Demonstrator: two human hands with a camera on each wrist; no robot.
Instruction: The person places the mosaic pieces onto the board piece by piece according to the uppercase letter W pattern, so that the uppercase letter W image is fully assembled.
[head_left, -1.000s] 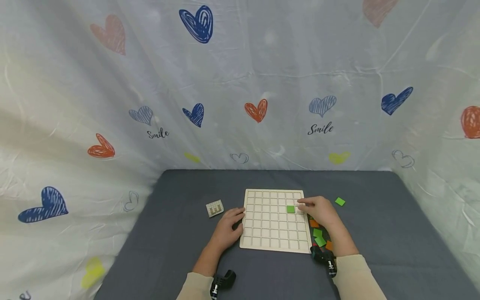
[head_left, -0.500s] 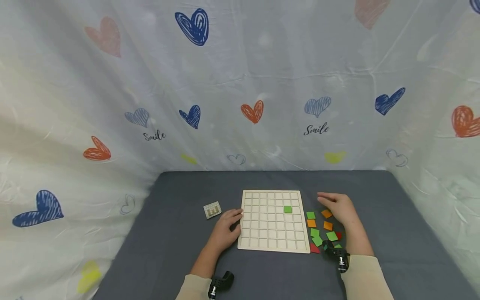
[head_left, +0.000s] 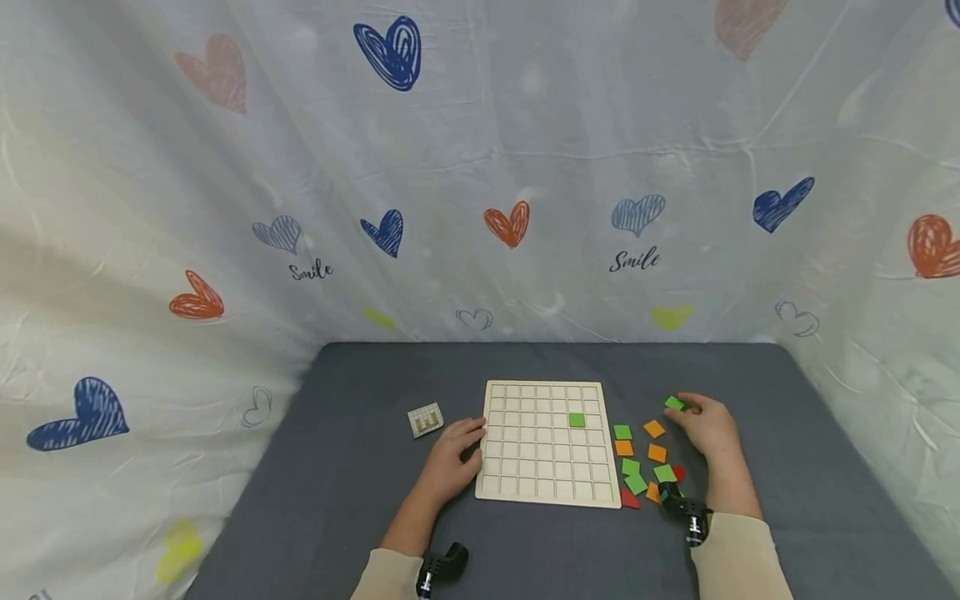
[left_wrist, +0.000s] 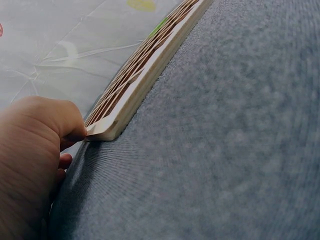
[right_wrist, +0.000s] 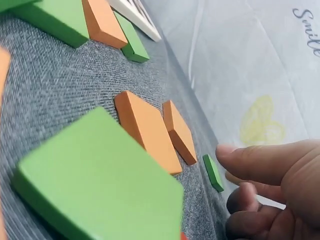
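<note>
A pale wooden grid board (head_left: 528, 456) lies on the table, with one green square tile (head_left: 576, 420) in a cell toward its upper right. My left hand (head_left: 448, 463) rests at the board's left edge, its fingertips and thumb touching the rim; in the left wrist view the thumb meets the board's corner. To the right of the board my right hand (head_left: 708, 423) is at a lone green tile (head_left: 674, 403). In the right wrist view, this tile (right_wrist: 213, 173) lies flat just beyond the parted thumb and fingers; whether they touch it I cannot tell.
Between board and right arm lie several loose tiles: green (head_left: 636, 483), orange (head_left: 657, 452) and red (head_left: 629, 497). A small patterned card or block (head_left: 426, 419) sits left of the board. A heart-printed curtain (head_left: 450, 167) hangs behind the grey table (head_left: 555, 550).
My right hand has left the board's right side and moved rightward over the loose tiles to the lone green tile. The left hand has stayed at the board's edge.
</note>
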